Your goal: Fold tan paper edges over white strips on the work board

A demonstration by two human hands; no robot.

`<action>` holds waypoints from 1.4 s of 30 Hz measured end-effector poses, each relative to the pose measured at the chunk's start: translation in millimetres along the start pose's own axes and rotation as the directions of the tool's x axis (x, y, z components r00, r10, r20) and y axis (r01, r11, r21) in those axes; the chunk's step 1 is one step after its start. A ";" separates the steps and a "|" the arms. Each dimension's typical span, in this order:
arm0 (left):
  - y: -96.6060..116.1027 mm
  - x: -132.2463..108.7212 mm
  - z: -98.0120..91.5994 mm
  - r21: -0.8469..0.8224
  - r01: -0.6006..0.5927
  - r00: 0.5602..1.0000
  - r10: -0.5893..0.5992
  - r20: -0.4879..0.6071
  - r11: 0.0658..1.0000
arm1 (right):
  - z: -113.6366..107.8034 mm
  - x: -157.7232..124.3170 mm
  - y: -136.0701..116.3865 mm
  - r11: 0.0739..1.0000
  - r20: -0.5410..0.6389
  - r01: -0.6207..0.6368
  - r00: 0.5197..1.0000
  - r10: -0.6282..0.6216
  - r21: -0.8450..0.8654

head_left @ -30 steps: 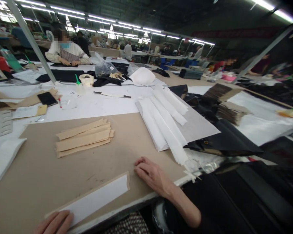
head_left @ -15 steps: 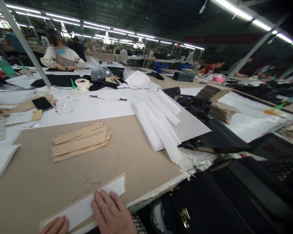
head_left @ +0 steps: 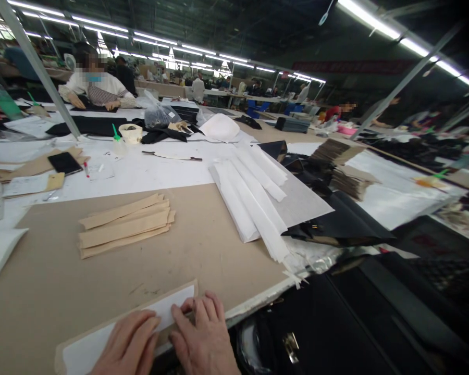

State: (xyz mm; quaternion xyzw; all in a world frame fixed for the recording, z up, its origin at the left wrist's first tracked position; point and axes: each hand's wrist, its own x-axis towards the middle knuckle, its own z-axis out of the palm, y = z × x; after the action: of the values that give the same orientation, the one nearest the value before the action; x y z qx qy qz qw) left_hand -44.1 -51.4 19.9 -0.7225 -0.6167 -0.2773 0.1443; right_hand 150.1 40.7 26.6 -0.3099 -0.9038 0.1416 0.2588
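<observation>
A long cardboard strip with a white face (head_left: 86,348) lies along the near edge of the brown work board (head_left: 203,239). Both hands rest on it. My left hand (head_left: 127,346) lies flat on the strip's middle, fingers stretched forward. My right hand (head_left: 205,341) presses on the strip's right end, fingers extended and close together. Neither hand grips anything. A stack of tan cardboard strips (head_left: 123,224) lies farther back on the board.
White folded paper strips (head_left: 254,200) lie on a grey sheet to the right. Black bags (head_left: 347,224) and stacked dark card pieces (head_left: 344,166) sit beyond. A phone (head_left: 64,162), glue bottle (head_left: 119,143) and tape roll (head_left: 133,133) lie at the back. A co-worker (head_left: 96,86) sits far left.
My left hand slid right along the strip to its middle. My right hand came from the board onto the strip, then shifted to its right end. The view dropped slightly.
</observation>
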 end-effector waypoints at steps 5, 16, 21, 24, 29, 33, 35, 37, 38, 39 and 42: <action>22.1 24.8 32.1 0.041 -0.178 0.982 0.175 0.067 0.983 | -46.9 5.6 20.4 0.994 0.013 -0.045 0.999 0.044 0.098; 25.2 15.8 29.1 0.246 -0.320 0.944 0.286 0.165 0.915 | -57.1 -4.3 64.2 0.984 0.105 -0.111 0.990 0.097 0.138; 17.3 1.3 28.1 0.091 -0.215 0.975 0.209 0.069 0.972 | -60.1 -5.1 58.9 0.985 0.201 -0.034 0.979 -0.001 0.168; 14.4 4.1 24.6 0.051 -0.215 0.977 0.214 0.020 0.975 | -58.4 -7.1 53.9 0.982 0.242 0.011 0.968 -0.058 0.191; 26.2 28.9 20.3 0.007 -0.241 0.970 0.241 0.034 0.970 | -53.0 -11.5 53.4 0.976 0.189 0.003 0.981 -0.045 0.216; 38.3 37.1 25.0 -0.038 -0.226 0.974 0.227 0.022 0.973 | -54.7 -13.2 55.0 0.973 0.164 0.022 0.985 -0.060 0.229; 40.5 36.0 26.8 -0.041 -0.229 0.973 0.230 0.035 0.973 | -56.7 -13.5 54.8 0.973 0.158 0.032 0.985 -0.069 0.228; 40.7 33.7 27.3 -0.041 -0.227 0.972 0.229 0.050 0.973 | -57.7 -14.1 54.7 0.973 0.153 0.041 0.985 -0.077 0.226; 40.6 32.6 27.3 -0.037 -0.222 0.973 0.224 0.055 0.974 | -57.6 -14.7 54.8 0.973 0.148 0.043 0.986 -0.078 0.225; 40.5 31.7 27.3 -0.035 -0.218 0.974 0.220 0.056 0.975 | -57.2 -15.4 55.1 0.973 0.141 0.045 0.987 -0.079 0.226; 41.0 30.2 27.7 -0.027 -0.210 0.976 0.211 0.049 0.977 | -55.0 -18.5 56.2 0.972 0.124 0.048 0.989 -0.079 0.230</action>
State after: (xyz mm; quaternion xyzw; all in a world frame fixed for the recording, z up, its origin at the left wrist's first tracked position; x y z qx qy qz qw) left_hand 4.5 -19.8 20.6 -0.7921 -0.5372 -0.2485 0.1493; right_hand 220.6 77.4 41.6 -0.2392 -0.9064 0.2556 0.2364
